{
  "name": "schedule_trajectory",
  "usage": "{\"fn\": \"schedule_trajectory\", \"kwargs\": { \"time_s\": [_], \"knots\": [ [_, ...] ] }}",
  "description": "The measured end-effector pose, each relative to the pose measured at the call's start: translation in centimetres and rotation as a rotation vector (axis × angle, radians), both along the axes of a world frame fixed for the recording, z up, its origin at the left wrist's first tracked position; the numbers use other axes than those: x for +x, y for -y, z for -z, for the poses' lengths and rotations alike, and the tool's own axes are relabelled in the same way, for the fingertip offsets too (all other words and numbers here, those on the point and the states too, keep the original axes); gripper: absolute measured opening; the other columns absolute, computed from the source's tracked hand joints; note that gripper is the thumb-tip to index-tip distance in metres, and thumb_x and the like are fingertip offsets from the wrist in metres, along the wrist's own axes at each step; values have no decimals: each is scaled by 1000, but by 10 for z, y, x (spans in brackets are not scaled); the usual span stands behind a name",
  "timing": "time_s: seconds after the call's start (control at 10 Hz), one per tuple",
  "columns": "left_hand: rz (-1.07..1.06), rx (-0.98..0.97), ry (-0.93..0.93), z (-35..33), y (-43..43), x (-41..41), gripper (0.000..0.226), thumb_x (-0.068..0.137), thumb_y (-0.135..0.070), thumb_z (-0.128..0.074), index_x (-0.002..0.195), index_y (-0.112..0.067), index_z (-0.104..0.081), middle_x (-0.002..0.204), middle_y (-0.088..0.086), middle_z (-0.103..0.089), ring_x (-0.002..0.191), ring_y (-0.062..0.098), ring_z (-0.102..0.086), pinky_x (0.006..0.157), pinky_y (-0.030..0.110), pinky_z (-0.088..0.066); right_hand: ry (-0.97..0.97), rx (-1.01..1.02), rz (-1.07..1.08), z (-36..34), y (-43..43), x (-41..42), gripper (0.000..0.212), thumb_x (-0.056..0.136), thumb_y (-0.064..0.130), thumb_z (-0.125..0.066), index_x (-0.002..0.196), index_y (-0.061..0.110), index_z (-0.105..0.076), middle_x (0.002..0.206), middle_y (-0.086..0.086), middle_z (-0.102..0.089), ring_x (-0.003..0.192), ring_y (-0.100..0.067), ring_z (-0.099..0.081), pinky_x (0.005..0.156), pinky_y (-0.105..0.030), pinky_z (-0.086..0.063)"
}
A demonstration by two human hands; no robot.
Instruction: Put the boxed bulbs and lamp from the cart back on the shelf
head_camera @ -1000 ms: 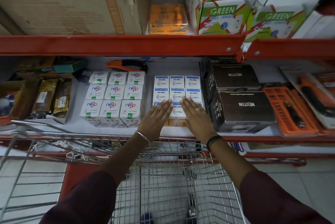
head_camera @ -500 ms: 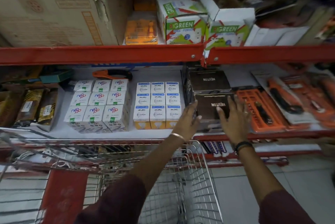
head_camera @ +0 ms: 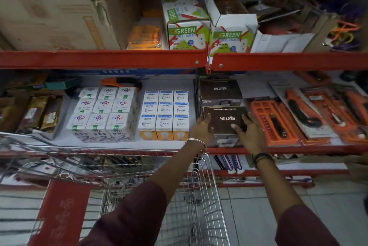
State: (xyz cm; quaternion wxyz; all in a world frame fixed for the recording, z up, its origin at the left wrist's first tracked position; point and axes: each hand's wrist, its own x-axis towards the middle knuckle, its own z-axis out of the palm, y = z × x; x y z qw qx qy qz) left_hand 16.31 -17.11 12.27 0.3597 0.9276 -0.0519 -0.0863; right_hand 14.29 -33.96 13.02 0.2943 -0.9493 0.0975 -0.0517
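A dark brown Neuton lamp box (head_camera: pixel 225 120) stands at the front of the middle shelf (head_camera: pixel 119 147). My left hand (head_camera: pixel 203 128) presses its left side and my right hand (head_camera: pixel 249 132) lies on its right side and top. A second Neuton box (head_camera: pixel 219 91) sits just behind it. To the left stand the blue-and-white Wipro bulb boxes (head_camera: pixel 166 114) in three rows, then the white bulb boxes (head_camera: pixel 103 112) stacked in rows. The wire cart (head_camera: pixel 179 196) is below my arms, and what I see of its basket holds nothing.
Orange tool packs (head_camera: pixel 278 122) lie right of the lamp boxes. Brown packets (head_camera: pixel 35 112) fill the shelf's left end. The upper shelf carries a large carton (head_camera: pixel 55 20), an orange pack (head_camera: pixel 144 35) and green-and-white boxes (head_camera: pixel 185 30). The cart's red handle flap (head_camera: pixel 63 211) is at lower left.
Both hands left the Wipro bulb boxes and moved right to the front Neuton lamp box, now holding it at both sides. The view swung right and up.
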Motion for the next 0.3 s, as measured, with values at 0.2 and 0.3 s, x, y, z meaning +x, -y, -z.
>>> {"fn": "schedule_trajectory", "kwargs": {
  "time_s": [0.2, 0.3],
  "knots": [
    [81, 52, 16, -16, -12, -14, 54, 92, -19, -48, 142, -16, -25, 152, 18, -19, 129, 38, -38, 106, 46, -38, 44, 83, 3, -2, -2, -8, 59, 88, 36, -59, 137, 6, -43, 151, -12, -34, 135, -31, -37, 108, -42, -34],
    [38, 25, 304, -42, -25, -20, 48, 94, -28, -45, 138, -12, -32, 152, 16, -24, 130, 36, -38, 102, 49, -41, 210, 293, 53, 10, 1, -33, 55, 90, 39, -54, 137, 13, -42, 146, -12, -40, 130, -29, -42, 106, -45, -40]
  ]
}}
